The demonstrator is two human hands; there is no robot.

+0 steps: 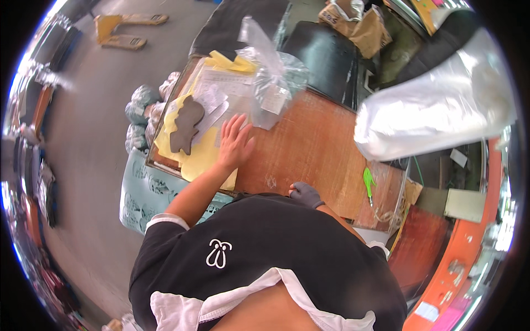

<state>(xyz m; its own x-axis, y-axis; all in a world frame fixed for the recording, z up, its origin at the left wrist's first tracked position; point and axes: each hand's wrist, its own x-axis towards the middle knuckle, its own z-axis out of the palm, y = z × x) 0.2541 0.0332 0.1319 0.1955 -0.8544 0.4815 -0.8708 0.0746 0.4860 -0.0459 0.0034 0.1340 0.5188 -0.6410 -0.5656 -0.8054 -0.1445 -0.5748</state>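
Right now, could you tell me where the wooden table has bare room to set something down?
The widest free patch of the wooden table lies between the left hand, flat on the papers, and the big clear bag at the right. The green cutter borders it lower right, the gloved right hand at the near edge. The far-left end is crowded: yellow sheets, brown cutout, plastic bags.

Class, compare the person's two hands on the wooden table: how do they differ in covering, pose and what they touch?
The left hand is bare; the right hand wears a grey glove. The left hand lies flat with fingers spread on papers and yellow sheets; the right hand is curled at the table edge, near the body. Both rest on the table.
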